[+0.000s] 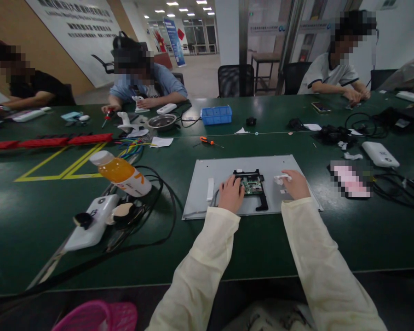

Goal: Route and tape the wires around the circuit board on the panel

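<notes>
A flat grey panel (221,168) lies on the green table in front of me. On its middle sits a black bracket (263,201) around a green circuit board (252,185). My left hand (232,194) rests with fingers stretched out over the left side of the bracket and board, partly hiding them. Right of the board, my right hand (296,185) is closed in a pinch on a crumpled white tissue (282,179), just above the panel. A white strip (210,189) lies on the panel left of my left hand.
An orange drink bottle (122,174) leans among cables and a white power bank (93,223) at left. Further back are a blue basket (216,115), a metal bowl (162,121) and an orange-handled tool (207,140). A phone (352,180) lies right. Several people sit across.
</notes>
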Available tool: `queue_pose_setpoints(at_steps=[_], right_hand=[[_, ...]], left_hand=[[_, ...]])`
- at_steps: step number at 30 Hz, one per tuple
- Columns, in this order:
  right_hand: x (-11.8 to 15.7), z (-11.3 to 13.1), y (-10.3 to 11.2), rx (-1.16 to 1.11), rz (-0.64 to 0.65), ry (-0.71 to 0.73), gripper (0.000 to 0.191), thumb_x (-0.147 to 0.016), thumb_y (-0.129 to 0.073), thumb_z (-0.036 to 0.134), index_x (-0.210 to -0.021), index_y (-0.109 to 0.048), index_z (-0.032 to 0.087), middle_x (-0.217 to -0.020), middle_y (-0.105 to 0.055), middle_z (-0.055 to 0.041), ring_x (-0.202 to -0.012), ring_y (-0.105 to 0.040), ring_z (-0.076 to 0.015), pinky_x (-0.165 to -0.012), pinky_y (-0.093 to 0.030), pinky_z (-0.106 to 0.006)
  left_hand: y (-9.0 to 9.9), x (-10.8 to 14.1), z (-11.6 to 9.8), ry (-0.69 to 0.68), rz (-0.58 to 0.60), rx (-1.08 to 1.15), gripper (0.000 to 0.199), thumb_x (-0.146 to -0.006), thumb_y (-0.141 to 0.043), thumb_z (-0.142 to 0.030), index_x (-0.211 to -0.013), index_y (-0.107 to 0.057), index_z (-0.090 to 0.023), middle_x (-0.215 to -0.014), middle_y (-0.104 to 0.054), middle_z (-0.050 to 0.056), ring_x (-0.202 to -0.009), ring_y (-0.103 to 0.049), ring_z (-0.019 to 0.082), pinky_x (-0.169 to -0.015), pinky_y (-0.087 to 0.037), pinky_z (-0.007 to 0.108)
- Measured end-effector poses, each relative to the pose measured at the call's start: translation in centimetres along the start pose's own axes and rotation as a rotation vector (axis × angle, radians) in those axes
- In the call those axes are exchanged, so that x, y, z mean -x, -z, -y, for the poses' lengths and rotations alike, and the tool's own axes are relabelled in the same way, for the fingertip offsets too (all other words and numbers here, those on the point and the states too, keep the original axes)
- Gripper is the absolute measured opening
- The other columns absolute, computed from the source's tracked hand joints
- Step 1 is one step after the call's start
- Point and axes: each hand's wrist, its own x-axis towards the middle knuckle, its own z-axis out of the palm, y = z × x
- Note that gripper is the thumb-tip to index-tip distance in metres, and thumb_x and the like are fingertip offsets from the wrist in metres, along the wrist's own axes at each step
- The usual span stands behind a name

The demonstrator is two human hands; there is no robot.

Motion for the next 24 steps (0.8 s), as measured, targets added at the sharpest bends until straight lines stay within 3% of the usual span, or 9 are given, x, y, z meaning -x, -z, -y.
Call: queue_pose_setpoints(at_steps=[5, 12, 18, 24], right_hand=[[0.1, -0.3, -0.7, 0.048, 0.076, -0.075, 0.026, -0.073, -0.061, 0.028, -0.094, -0.069, 0.015, -0.094, -0.065, -0.0109, -0.089, -0.06, -0.0212, -0.086, -0.045, -0.032], [0.3, 0.5, -0.6, 0.022, 0.1, -0.096, 0.016, -0.071, -0.06, 0.025, -0.082, -0.068, 0.017, -0.087, -0.063, -0.0076, -0.078, -0.06, -0.0177, -0.077, -0.046, -0.03], [0.4, 1.4, -0.9, -0.121, 0.104, -0.092, 0.011, -0.07, -0.055, 0.019, -0.079, -0.062, 0.019, -0.078, -0.065, -0.0017, -0.066, -0.059, -0.0139, -0.069, -0.047, -0.028], [0.3, 2.3, -1.0, -0.392, 0.107, -0.148, 0.018, -0.069, -0.061, 0.031, -0.082, -0.066, 0.019, -0.077, -0.069, -0.003, -0.072, -0.063, -0.0165, -0.071, -0.049, -0.03]], left_hand=[[0.0, 0.1, -0.1, 0.008, 0.002, -0.011, 0.036, -0.094, -0.032, -0.033, -0.126, -0.046, -0.022, -0.141, -0.041, 0.007, -0.13, -0.036, 0.021, -0.108, -0.029, 0.042], [-0.1, 0.0, -0.1, 0.016, 0.011, -0.008, 0.036, -0.094, -0.031, -0.032, -0.126, -0.045, -0.023, -0.141, -0.041, 0.006, -0.131, -0.036, 0.02, -0.108, -0.029, 0.041], [-0.5, -0.1, 0.0, -0.008, -0.024, -0.01, 0.036, -0.094, -0.032, -0.033, -0.124, -0.047, -0.023, -0.139, -0.043, 0.006, -0.128, -0.039, 0.021, -0.106, -0.031, 0.041], [-0.6, -0.2, 0.2, -0.016, -0.044, -0.018, 0.036, -0.093, -0.034, -0.032, -0.124, -0.048, -0.022, -0.138, -0.044, 0.008, -0.127, -0.04, 0.023, -0.104, -0.034, 0.043]])
